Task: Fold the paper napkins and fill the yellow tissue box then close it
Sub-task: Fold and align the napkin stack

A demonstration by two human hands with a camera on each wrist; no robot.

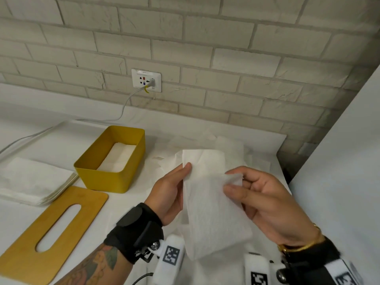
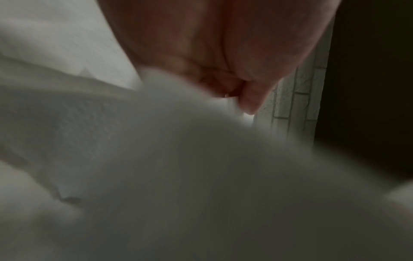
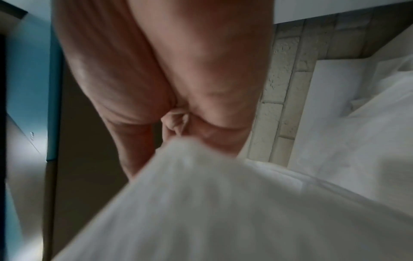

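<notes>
Above the white surface [image 1: 127,204], our left hand [image 1: 168,194] and right hand [image 1: 265,200] pinch 1 napkin [image 1: 211,202] mid-fold; next, we judge, crease it and lay it into the yellow tissue box [image 1: 107,177].

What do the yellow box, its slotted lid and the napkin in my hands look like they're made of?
Yellow tissue box: thin, matte mustard walls with rounded corners, probably painted metal or plastic. Slotted lid: flat board with faint grain and a satin sheen, likely wood or bamboo. Napkin, pinched by the left hand and right hand: thin, soft, embossed white tissue paper, slightly translucent.
</notes>
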